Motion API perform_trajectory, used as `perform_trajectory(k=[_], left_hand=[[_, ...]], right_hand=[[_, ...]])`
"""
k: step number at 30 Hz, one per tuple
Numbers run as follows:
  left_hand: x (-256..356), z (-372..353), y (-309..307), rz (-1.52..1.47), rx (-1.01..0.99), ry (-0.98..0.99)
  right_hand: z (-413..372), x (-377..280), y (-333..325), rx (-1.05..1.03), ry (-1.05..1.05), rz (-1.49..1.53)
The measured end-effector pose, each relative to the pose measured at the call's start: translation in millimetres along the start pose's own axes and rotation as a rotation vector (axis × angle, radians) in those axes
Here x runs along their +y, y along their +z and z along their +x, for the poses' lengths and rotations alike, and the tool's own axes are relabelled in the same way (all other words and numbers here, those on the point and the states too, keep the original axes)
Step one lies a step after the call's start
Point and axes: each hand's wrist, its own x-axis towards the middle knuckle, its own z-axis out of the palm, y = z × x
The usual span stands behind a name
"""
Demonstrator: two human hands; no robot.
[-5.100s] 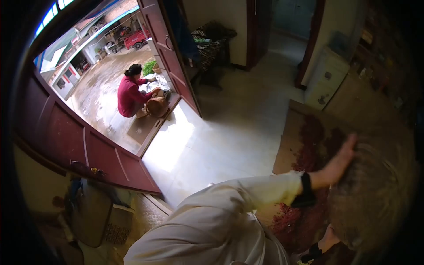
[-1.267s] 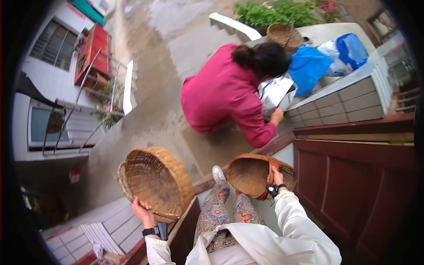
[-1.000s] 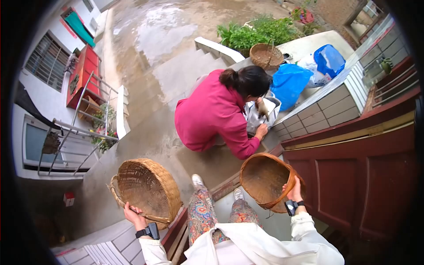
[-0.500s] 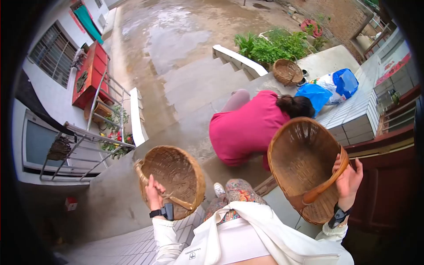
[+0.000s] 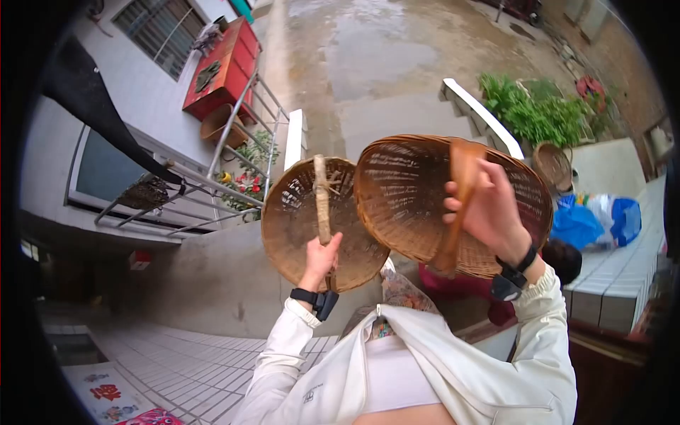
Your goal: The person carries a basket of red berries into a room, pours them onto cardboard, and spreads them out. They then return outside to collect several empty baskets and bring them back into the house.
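Observation:
My left hand (image 5: 321, 258) is closed round the stick handle of a round wicker basket (image 5: 287, 241), whose open side faces me. The larger oval basket (image 5: 397, 191) hangs from its broad wooden handle, gripped by my right hand (image 5: 489, 205). This larger basket overlaps the right edge of the round one. Both baskets look empty. Behind the larger basket a person in a pink top (image 5: 443, 282) is mostly hidden, with dark hair showing at its lower right.
Metal railings (image 5: 227, 145) and a red cabinet (image 5: 223, 67) stand at the left. Steps with a white edge (image 5: 482, 117) lead down to wet ground. Green plants (image 5: 531, 113), a small basket (image 5: 552, 164) and blue bags (image 5: 575, 225) are at the right.
The view has turned right. Both baskets have come up and together in front of me, the larger one moving left and now covering most of the person in pink.

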Motion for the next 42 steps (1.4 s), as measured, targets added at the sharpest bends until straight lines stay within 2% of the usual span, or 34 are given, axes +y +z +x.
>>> perform_trajectory(k=[3, 5, 7, 9, 11, 13, 15, 17, 19, 21, 23, 25, 26, 27, 31, 33, 35, 36, 37, 39, 41, 42], left_hand=[[3, 14, -17, 0.055, 0.051, -0.023], [6, 26, -46, 0.168, 0.234, 0.19], [3, 28, -78, 0.1, 0.304, 0.133], [-18, 27, -107, -0.135, 0.31, 0.091], [-48, 21, -134, -0.176, 0.36, 0.07], [-75, 10, -164, -0.434, 0.383, 0.155], [-102, -5, -196, -0.489, 0.368, 0.146], [-142, -12, -232, -0.089, 0.195, 0.146], [-171, -17, -253, -0.177, 0.244, 0.14], [-204, -30, -276, -0.238, 0.41, 0.232], [-213, -56, -312, -0.442, 0.373, 0.155], [-219, -75, -340, -0.579, 0.426, 0.123], [-219, -84, -351, -0.655, 0.465, 0.116], [-219, -92, -364, -0.706, 0.489, 0.112], [-241, -118, -393, -0.805, 0.627, 0.097], [-251, -122, -401, -0.816, 0.732, 0.07], [-264, -124, -413, -0.844, 0.862, 0.03], [-273, -129, -425, -0.884, 0.915, 0.002], [-286, -132, -439, -0.943, 0.962, -0.025], [-323, -133, -470, -1.128, 1.027, -0.074], [-367, -130, -502, -1.352, 1.09, -0.066], [-369, -129, -517, -1.404, 1.126, -0.083]], right_hand=[[80, 23, 76, -0.041, 0.184, -0.184], [129, 60, 118, -0.026, 0.322, -0.309], [156, 105, 161, -0.035, 0.399, -0.452], [169, 147, 207, -0.02, 0.451, -0.525], [197, 200, 234, -0.017, 0.477, -0.574], [224, 254, 256, -0.08, 0.625, -0.605], [252, 322, 265, -0.092, 0.664, -0.658], [280, 400, 270, 0.013, 0.746, -0.605], [271, 464, 282, 0.004, 0.815, -0.714], [275, 522, 285, -0.014, 0.813, -0.747], [273, 573, 288, -0.082, 0.774, -0.716], [262, 628, 293, -0.235, 0.773, -0.951], [248, 644, 305, -0.285, 0.748, -1.182], [238, 657, 318, -0.335, 0.708, -1.409], [216, 692, 337, -0.418, 0.92, -1.411], [205, 714, 335, -0.48, 0.912, -1.483], [199, 745, 319, -0.639, 0.762, -1.551], [192, 753, 312, -0.725, 0.509, -1.539], [179, 733, 331, -0.781, 0.186, -1.601], [183, 701, 337, -0.832, 0.261, -1.119], [201, 633, 351, -0.82, 0.602, -0.942], [209, 604, 343, -0.745, 0.588, -0.969]])
